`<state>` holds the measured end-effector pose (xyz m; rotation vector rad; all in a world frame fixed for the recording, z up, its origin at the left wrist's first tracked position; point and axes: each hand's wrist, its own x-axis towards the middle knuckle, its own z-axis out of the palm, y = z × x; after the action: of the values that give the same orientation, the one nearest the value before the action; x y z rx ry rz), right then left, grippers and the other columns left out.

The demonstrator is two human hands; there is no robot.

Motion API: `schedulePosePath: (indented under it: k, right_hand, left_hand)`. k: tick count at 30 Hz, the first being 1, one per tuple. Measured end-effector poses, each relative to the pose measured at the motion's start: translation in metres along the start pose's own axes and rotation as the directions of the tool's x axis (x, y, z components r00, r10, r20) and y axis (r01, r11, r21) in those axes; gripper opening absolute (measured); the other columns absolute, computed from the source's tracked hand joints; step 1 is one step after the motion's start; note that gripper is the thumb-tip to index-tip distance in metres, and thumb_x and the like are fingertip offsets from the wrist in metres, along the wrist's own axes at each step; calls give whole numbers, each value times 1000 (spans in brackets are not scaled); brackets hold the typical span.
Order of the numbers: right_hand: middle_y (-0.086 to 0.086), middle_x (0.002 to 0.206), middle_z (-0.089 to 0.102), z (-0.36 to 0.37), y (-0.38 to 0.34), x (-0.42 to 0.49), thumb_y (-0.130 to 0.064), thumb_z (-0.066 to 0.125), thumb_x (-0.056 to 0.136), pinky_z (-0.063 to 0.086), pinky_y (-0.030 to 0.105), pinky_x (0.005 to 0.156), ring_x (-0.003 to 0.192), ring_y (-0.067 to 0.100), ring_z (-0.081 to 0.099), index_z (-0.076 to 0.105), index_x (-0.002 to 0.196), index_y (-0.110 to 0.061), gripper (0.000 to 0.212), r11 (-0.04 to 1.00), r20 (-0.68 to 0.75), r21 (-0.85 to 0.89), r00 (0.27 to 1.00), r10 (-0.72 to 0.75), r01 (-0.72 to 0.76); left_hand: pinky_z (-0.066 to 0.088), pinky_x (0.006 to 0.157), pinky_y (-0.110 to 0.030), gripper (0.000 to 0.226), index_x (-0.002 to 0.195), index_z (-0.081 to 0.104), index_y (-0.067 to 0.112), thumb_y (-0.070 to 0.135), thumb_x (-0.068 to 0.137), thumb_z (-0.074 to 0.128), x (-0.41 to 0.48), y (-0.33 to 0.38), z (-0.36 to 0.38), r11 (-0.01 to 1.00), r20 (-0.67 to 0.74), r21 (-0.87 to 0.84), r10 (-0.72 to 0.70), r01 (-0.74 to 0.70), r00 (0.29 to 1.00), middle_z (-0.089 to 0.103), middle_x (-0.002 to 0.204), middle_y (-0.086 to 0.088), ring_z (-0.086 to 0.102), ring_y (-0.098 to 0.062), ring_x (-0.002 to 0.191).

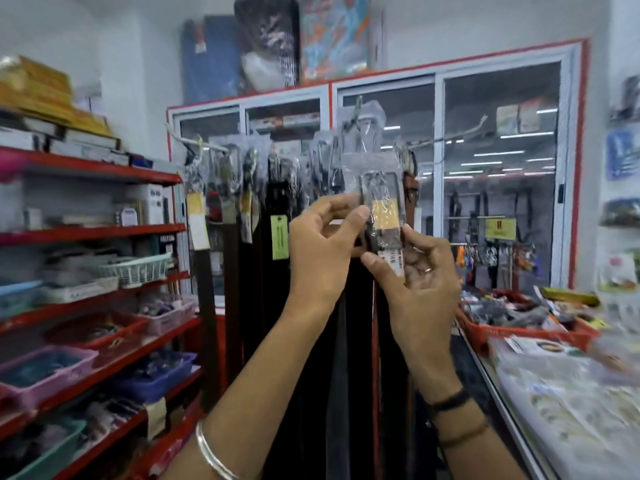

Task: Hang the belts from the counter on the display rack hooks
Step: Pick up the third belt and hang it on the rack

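A dark belt in a clear plastic sleeve (375, 174), with a gold label near its buckle, is held up in front of the display rack. My left hand (320, 251) pinches the sleeve's left edge beside the label. My right hand (420, 282) grips it lower down at the white barcode tag. The sleeve's top reaches up to a metal hook (356, 110). Whether the sleeve hangs on that hook is blurred. Several other belts (273, 216) hang in a row on the rack to the left, and their straps fall behind my forearms.
Red shelves (104, 233) with baskets and trays stand on the left. A glass-fronted cabinet (498, 174) stands behind the rack, with an empty hook (464, 131) at its right. The counter (554, 393) at right holds packets and a red basket (512, 329).
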<state>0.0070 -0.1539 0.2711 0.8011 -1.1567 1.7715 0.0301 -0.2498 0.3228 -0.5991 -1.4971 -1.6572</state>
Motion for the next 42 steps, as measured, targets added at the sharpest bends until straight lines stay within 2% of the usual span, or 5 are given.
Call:
schedulePosePath:
  k: [12,24,30,35,42]
  right_hand:
    - [7,105,66,43,-9,68,-10,81,71,51,19,82,95,16,66,59,97,-31,40,994,-52,23,993,-102,104]
    - [-3,94,66,50,3,72,-16,78,74,53,18,73,81,8,62,60,106,-19,36,1000,-48,-1,999,12,-12]
    - [-3,111,61,32,18,66,-31,67,84,55,18,73,92,13,63,61,118,-24,35,962,71,-254,994,-86,102]
    - [-24,131,40,5,23,85,-34,57,91,35,17,108,129,4,40,45,133,-32,44,824,257,-451,934,-247,342]
    - [-6,156,27,1,26,100,-34,54,92,24,41,120,144,5,21,35,144,-23,56,694,551,-474,798,-246,542]
  left_hand:
    - [58,52,-29,4,89,66,16,12,86,67,70,30,8,991,-63,-7,133,-134,989,70,89,-9,64,-15,69]
    - [54,49,-26,10,94,66,11,13,85,68,88,12,8,996,-102,-9,87,-88,991,71,97,-21,67,-21,72]
    - [62,65,-37,16,104,61,16,22,89,64,78,0,-6,966,-95,163,218,-200,971,69,99,-9,69,-24,90]
    - [51,90,-18,28,123,54,12,19,96,52,68,-5,-20,686,128,484,558,-543,820,50,120,5,54,-6,109]
    - [24,112,-27,43,141,43,18,24,98,43,76,-24,-29,362,458,660,500,-658,735,36,153,-2,30,-12,141]
